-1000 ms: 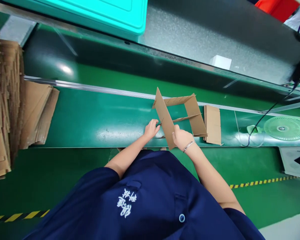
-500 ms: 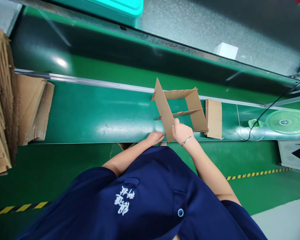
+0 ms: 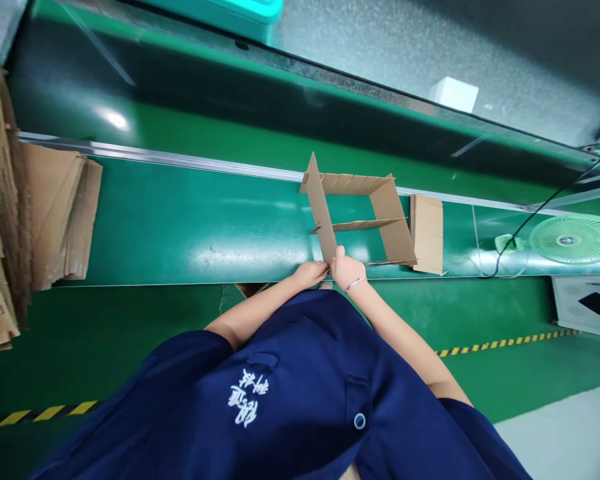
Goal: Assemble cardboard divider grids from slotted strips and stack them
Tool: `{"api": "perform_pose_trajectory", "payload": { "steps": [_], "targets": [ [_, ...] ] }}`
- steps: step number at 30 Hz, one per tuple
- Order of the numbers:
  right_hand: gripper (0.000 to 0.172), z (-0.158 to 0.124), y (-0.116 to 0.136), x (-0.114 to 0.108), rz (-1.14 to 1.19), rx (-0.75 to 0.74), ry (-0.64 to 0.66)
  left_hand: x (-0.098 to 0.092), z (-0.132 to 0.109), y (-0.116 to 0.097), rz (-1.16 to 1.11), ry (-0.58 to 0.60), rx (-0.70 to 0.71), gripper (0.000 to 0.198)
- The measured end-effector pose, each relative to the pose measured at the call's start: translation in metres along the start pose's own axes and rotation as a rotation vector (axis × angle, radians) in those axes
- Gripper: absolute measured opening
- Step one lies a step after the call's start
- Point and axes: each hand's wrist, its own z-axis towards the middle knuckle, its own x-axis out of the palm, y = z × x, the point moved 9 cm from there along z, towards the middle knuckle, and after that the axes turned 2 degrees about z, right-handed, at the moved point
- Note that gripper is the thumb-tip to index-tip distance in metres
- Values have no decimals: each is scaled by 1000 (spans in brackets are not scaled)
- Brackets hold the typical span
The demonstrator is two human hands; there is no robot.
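Observation:
A partly joined cardboard divider (image 3: pixel 391 212) stands on the green bench, made of slotted strips that cross two upright panels. My right hand (image 3: pixel 347 270) is closed around the near end of its left panel (image 3: pixel 321 215), thumb up on the panel's face. Just left of that corner, my left hand (image 3: pixel 311 274) pinches the protruding end of the nearest strip, most of which my hands hide. The far strip (image 3: pixel 353 183) and the middle strip (image 3: pixel 363 225) both run through the left panel and reach the right panel.
Flat cardboard pieces (image 3: pixel 427 233) lie right of the divider. Taller cardboard stacks (image 3: pixel 55 213) stand at the left. A green fan (image 3: pixel 567 240) with a black cable sits at the right. Beyond the bench are a white box (image 3: pixel 455 95) and a teal bin (image 3: pixel 230 17).
My right hand has slid toward me and left, down to the panel's near corner beside my left hand. The left panel now stands more upright, its near end shifted left.

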Motion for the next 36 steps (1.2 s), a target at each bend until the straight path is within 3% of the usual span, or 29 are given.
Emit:
{"api": "perform_pose_trajectory", "payload": {
  "steps": [2,4,7,10,14,17,22,31,36],
  "targets": [
    [28,-3,-1,1,-4,-9,3,-4,-3,0,-6,27,0,23],
    [29,-7,-3,-1,-23,-9,19,-20,-3,10,-21,-11,-36,22],
    [37,-7,-8,-14,-35,-12,9,-71,5,49,-38,-250,-209,27],
    [49,4,-6,-39,25,-30,-72,-117,26,90,-1,-421,-352,30],
    [46,29,9,-57,59,-39,-88,-148,70,123,32,-458,-441,48],
    [32,37,14,-52,32,-1,-64,-158,94,136,12,-453,-492,57],
    [27,34,8,-38,7,12,-71,-158,120,142,30,-310,-508,31],
    [27,43,1,-29,-8,27,-52,-163,126,140,144,-226,-518,25],
    [28,44,-3,-30,-1,40,-45,-163,122,139,174,-243,-534,26]
  ]
}}
